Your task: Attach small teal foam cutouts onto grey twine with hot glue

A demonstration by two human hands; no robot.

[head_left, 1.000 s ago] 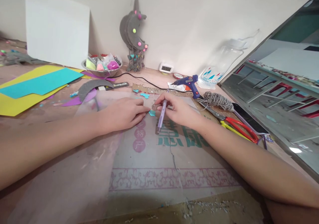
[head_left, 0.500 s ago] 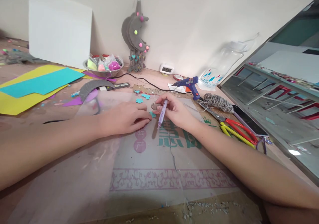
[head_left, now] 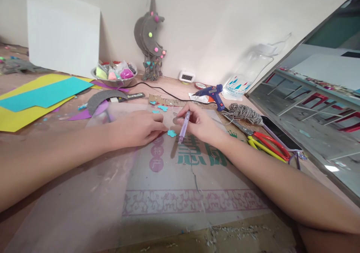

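- Starting at the left, watching the left hand (head_left: 128,127) lying palm-down on the translucent sheet (head_left: 70,208), with fingertips just beside a cyan flower piece (head_left: 171,133); unable to tell whether pinching anything in that grip.
- Now eyeing that flower piece, lying on the sheet between both hands; probably doing best by steadying it lightly at the edge, sparing the petals.
- Next, seeing the right hand (head_left: 198,123) grasping a purple pen-like tool (head_left: 184,128) and showing a small greyish piece (head_left: 177,120) at the fingertips; perhaps handling best by pinching that piece gently and angling the tool clear of the flower.
- Now counting across the desk (head_left: 171,86): spotting one white board (head_left: 63,35), one yellow sheet (head_left: 17,118), one cyan sheet (head_left: 47,95), one grey curved piece (head_left: 102,98) and one metal bowl (head_left: 118,83).
- Going on, finding one crescent ornament (head_left: 146,33), what are looking like three more cyan pieces (head_left: 162,108), and one small clock (head_left: 186,76).
- Finishing rightward, tallying one blue glue gun (head_left: 215,92), one clear bottle (head_left: 237,82), one yarn bundle (head_left: 243,114), one pair of scissors (head_left: 246,131) and one phone (head_left: 281,133).
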